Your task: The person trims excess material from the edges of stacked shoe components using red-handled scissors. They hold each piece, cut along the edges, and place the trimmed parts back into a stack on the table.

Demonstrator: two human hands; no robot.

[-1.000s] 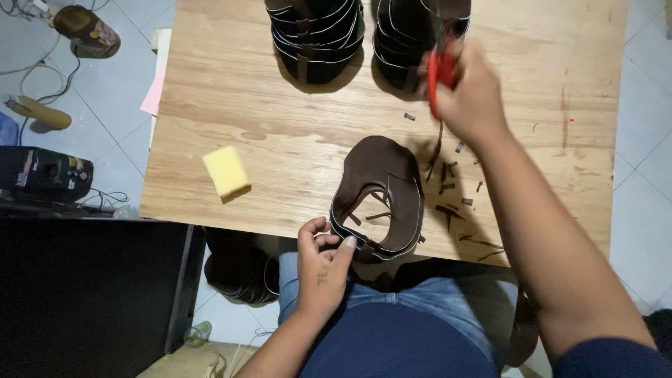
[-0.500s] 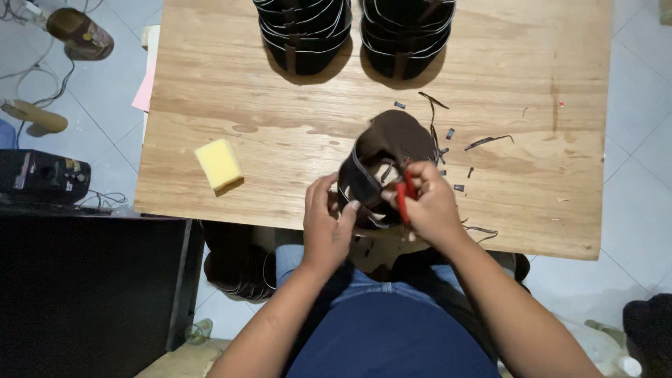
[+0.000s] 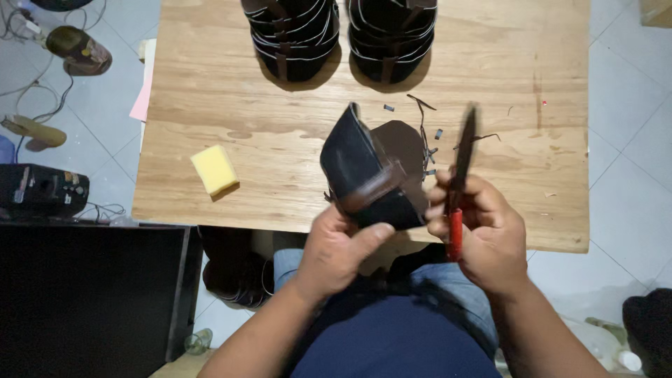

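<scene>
Gripping the dark leather shoe upper by its lower edge, the left hand is now tilting it up over the near edge of the bench, where earlier it was lying flatter. The right hand, back from the far stacks, is closing around red-handled scissors just beside it, so trimming looks underway. Offcuts, a yellow sponge and two stacks of uppers are sitting on the wood above a tiled floor.
</scene>
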